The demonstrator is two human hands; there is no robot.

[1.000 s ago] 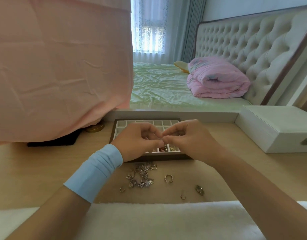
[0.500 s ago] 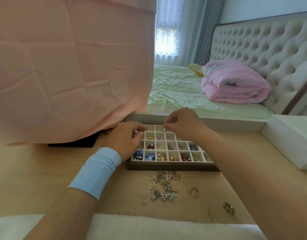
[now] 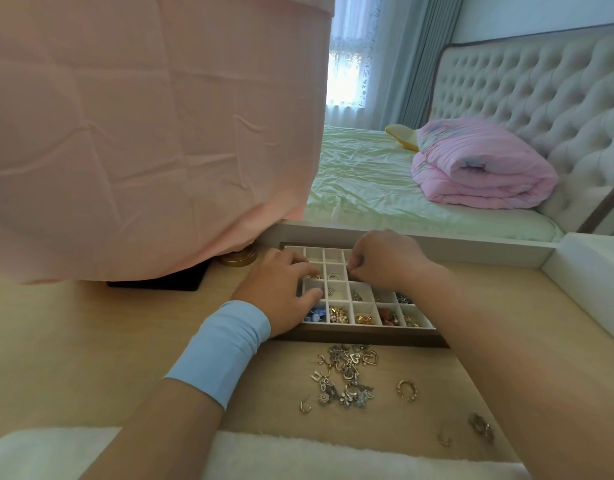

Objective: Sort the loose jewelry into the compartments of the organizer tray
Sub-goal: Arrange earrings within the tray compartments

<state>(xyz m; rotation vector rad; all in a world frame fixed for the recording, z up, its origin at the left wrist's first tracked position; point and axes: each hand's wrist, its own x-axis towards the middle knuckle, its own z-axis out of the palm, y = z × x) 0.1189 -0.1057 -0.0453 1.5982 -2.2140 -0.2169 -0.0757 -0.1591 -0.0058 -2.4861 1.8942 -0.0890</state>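
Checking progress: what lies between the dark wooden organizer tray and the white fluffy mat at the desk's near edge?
Head view: a tangled heap of silver charms, a gold open ring, a hook earring, and farther right another hook and a dull metal piece.

Pink cloth [image 3: 142, 133] beside green bed [image 3: 367, 188] with folded pink quilt [image 3: 482, 168]

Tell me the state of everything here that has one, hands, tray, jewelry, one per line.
organizer tray, uncovered, front compartments filled, rear ones mostly empty
left hand, resting on the tray's left edge, fingers relaxed
right hand, fingers curled over a rear compartment; any held piece hidden
loose jewelry, tangled pile on the table, unsorted
pink quilt, folded on the bed
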